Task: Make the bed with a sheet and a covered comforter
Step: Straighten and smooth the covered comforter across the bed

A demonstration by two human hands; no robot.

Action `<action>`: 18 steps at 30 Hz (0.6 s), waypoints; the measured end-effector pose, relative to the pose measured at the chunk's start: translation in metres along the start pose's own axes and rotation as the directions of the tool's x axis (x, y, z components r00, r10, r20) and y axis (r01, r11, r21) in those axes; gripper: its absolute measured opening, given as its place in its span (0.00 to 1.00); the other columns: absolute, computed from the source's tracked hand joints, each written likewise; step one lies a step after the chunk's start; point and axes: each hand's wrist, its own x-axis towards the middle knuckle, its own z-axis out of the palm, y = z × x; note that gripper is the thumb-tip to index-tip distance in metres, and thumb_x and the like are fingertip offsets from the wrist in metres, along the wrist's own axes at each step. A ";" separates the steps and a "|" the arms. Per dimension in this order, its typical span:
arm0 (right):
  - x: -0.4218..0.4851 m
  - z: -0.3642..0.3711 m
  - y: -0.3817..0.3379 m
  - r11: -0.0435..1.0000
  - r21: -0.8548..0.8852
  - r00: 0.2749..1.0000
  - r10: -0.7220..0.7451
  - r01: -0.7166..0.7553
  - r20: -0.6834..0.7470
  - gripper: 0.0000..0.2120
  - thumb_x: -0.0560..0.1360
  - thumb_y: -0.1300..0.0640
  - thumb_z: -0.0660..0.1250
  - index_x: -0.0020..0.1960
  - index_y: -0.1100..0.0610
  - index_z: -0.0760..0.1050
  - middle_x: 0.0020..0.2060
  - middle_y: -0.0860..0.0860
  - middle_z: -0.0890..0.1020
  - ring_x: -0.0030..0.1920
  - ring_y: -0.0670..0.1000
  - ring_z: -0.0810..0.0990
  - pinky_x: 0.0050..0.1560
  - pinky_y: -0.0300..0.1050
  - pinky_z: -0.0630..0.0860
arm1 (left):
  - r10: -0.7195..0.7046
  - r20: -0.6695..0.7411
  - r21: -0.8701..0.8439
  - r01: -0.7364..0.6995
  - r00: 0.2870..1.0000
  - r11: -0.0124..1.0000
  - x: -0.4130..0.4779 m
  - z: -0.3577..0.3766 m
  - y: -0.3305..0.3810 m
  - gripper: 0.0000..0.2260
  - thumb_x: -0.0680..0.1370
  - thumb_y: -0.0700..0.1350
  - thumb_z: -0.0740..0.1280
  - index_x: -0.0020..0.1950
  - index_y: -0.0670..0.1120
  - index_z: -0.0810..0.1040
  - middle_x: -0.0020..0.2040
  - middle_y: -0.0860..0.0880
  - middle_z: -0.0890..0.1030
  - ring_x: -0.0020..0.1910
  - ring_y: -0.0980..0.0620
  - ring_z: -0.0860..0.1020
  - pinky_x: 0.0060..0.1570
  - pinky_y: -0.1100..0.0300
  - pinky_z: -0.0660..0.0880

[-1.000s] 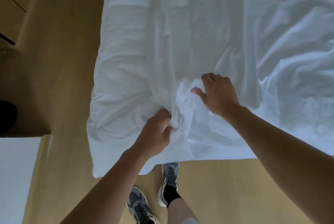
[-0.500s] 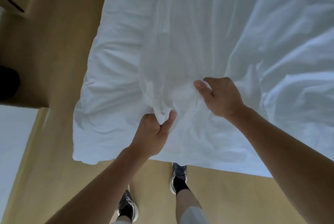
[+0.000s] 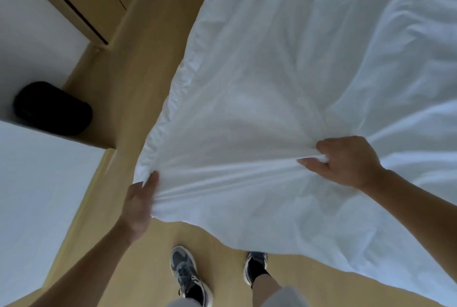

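Gripping the white comforter (image 3: 272, 89): left hand (image 3: 139, 201) closed on its corner, right hand (image 3: 346, 162) clenched round a bunched fold; stretched taut between the fingers (image 3: 329, 144), spreading beyond them.

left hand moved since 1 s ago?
Yes. The left hand, gripping the white bedding, has swung left toward the black object, away from the right hand.

Comforter (image 3: 309, 71) on bed ahead, shoes (image 3: 188, 274) on floor (image 3: 138, 84) below, bag (image 3: 53, 108) far left.
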 end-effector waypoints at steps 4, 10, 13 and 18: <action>-0.006 0.008 -0.007 0.996 0.000 0.991 0.084 -0.085 0.107 0.35 0.75 0.25 0.50 0.28 0.55 0.65 0.21 0.49 0.70 0.23 0.57 0.75 0.26 0.41 0.65 | 0.035 0.128 0.078 -0.045 0.991 0.996 0.014 -0.008 -0.015 0.27 0.76 0.66 0.65 0.61 0.46 0.82 0.54 0.47 0.86 0.56 0.44 0.83 0.56 0.47 0.78; -0.008 0.038 -0.060 0.994 -0.086 0.986 0.079 -0.067 0.144 0.37 0.70 0.23 0.58 0.50 0.57 0.77 0.46 0.55 0.80 0.48 0.60 0.79 0.47 0.53 0.72 | -0.088 0.448 0.322 -0.069 0.890 0.944 0.025 -0.010 -0.078 0.17 0.78 0.44 0.61 0.65 0.52 0.79 0.62 0.48 0.81 0.60 0.53 0.77 0.61 0.58 0.71; 0.008 0.055 -0.109 0.983 -0.183 0.962 0.071 -0.023 0.262 0.49 0.61 0.22 0.66 0.69 0.56 0.69 0.61 0.56 0.77 0.60 0.60 0.75 0.60 0.58 0.68 | 0.150 0.592 0.549 -0.533 0.792 0.644 0.030 -0.008 -0.087 0.25 0.72 0.31 0.55 0.52 0.57 0.82 0.55 0.55 0.79 0.56 0.51 0.78 0.53 0.68 0.71; 0.029 0.078 -0.144 0.946 -0.325 0.898 0.138 0.006 0.419 0.34 0.65 0.37 0.77 0.60 0.58 0.74 0.45 0.55 0.81 0.44 0.59 0.80 0.47 0.52 0.74 | 0.322 0.820 0.464 -0.879 0.473 0.111 0.059 -0.002 -0.088 0.09 0.70 0.33 0.62 0.39 0.42 0.80 0.40 0.46 0.81 0.42 0.44 0.77 0.45 0.53 0.75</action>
